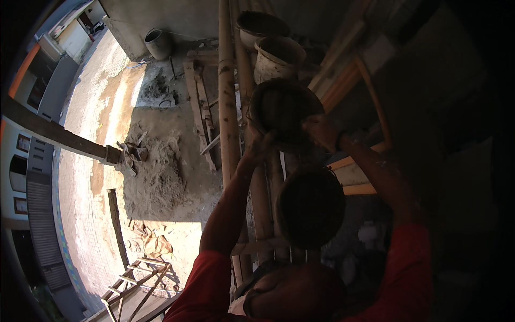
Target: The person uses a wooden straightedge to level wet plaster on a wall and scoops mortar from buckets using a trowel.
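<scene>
A dark round bucket [284, 110] rests over the bamboo poles in front of me. My left hand [260, 146] is closed on its near left rim. At the near right rim, my right hand [323, 132] is closed too, with a dark band around the wrist. The bucket's inside is in deep shade, so I cannot make out its contents. Closer to me, below both hands, sits a second dark bucket [311, 206]. Past the held one stand a pale, stained bucket [278, 58] and a wide dark-rimmed bucket [262, 28].
Long bamboo poles [228, 91] run away from me. On the ground at left lie a sand heap [158, 166] and a wooden trestle [199, 102]. A grey bucket [157, 45] stands by the wall. Orange timber frames [373, 96] lean at right; a wooden ladder-like frame [137, 284] is lower left.
</scene>
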Demonstrator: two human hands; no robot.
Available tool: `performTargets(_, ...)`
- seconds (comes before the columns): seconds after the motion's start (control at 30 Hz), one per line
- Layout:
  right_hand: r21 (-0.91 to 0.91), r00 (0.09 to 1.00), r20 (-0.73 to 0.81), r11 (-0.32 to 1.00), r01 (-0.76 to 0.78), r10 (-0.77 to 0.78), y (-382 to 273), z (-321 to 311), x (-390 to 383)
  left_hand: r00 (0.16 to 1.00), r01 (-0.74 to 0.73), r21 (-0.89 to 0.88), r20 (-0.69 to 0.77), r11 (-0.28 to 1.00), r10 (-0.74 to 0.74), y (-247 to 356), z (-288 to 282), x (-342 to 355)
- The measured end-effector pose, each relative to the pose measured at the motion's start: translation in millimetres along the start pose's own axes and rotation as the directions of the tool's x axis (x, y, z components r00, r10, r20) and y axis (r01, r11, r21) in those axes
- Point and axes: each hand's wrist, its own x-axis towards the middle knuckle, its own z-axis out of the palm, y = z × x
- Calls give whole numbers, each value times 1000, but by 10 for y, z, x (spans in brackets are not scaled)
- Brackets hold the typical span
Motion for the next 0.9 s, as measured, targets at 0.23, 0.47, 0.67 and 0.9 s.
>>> performTargets(0.23,58,997,-32,996,70,-68,2,-176,-374,932,-360,480,219,800,288,-551,-388,-86)
performTargets(0.47,-113,999,32,994,-10,14,-109,-609,-1546,980,-199,437,80,877,182,-302,-266,73)
performTargets(0.67,-233,994,88,971,-48,70,161,-558,-2368,980,9,452,-181,892,82,55,-172,-419)
performTargets(0.9,-332,928,67,886,-325,366,422,-125,-2712,899,266,192,-402,944,-172,381,524,-1855)
